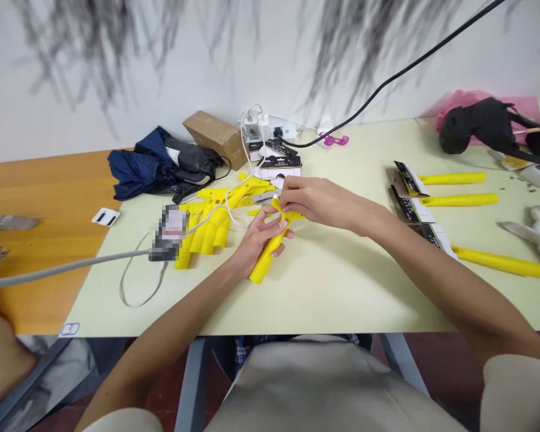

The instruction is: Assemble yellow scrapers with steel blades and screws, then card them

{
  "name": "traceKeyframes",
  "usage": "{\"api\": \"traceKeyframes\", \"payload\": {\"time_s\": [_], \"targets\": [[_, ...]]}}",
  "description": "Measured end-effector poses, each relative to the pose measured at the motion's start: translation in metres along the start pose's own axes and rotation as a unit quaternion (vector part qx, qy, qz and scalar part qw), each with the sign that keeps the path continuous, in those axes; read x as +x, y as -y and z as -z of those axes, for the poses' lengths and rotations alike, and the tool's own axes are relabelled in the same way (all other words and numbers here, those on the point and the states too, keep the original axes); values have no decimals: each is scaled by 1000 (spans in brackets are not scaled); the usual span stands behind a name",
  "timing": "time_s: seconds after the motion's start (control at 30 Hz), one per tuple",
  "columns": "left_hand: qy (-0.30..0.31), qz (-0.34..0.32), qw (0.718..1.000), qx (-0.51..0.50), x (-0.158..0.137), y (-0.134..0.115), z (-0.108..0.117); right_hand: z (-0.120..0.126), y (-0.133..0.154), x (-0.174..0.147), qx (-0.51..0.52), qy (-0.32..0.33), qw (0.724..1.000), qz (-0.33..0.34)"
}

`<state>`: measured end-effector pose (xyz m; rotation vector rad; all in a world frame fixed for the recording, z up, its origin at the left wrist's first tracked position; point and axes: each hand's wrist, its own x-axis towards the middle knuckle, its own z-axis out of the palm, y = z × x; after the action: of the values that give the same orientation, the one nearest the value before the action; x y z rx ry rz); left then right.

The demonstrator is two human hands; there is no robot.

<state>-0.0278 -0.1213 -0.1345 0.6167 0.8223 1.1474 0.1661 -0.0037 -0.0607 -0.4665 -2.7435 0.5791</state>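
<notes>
The left hand (257,241) clamps a yellow tubular plastic handle (263,266) while the right hand (315,201) (its grip I cannot tell) seemingly adjusts the far end, next needing steady support.

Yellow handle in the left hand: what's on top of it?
The left hand has its thumb on the yellow handle; the right hand has its fingers at the far end. Whatever lies beneath those fingers is covered.
</notes>
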Motion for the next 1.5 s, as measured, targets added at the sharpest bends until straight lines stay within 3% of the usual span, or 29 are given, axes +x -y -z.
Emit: {"api": "traceKeyframes", "payload": {"time_s": [0.13,0.4,0.67,0.93,1.03,1.1,1.17,1.3,1.4,1.5], "targets": [[5,6,1000,1,0,1,1,1,-4,0,46,-6,999,-23],[4,14,1000,4,0,4,3,-3,-13,0,101,-4,995,2],[25,14,999,23,-1,5,4,2,-9,0,186,-14,977,-105],[11,16,999,31,-3,1,1,-2,-3,1,166,-35,967,-191],[3,10,1000,13,-3,-2,0,14,-10,-5,147,-23,971,-189],[-4,-1,1000,2,-2,-4,1,34,-16,-13,109,7,973,-202],[-21,-16,1000,-5,1,-5,4,52,-22,-23,31,62,960,-270],[-59,-49,997,-27,6,-11,10,62,-32,-34,-93,236,869,-425],[-75,-66,994,-51,7,-17,13,51,-39,-32,-90,361,823,-429],[-80,-75,991,-72,7,-22,15,45,-40,-30,-80,389,820,-412]]}}
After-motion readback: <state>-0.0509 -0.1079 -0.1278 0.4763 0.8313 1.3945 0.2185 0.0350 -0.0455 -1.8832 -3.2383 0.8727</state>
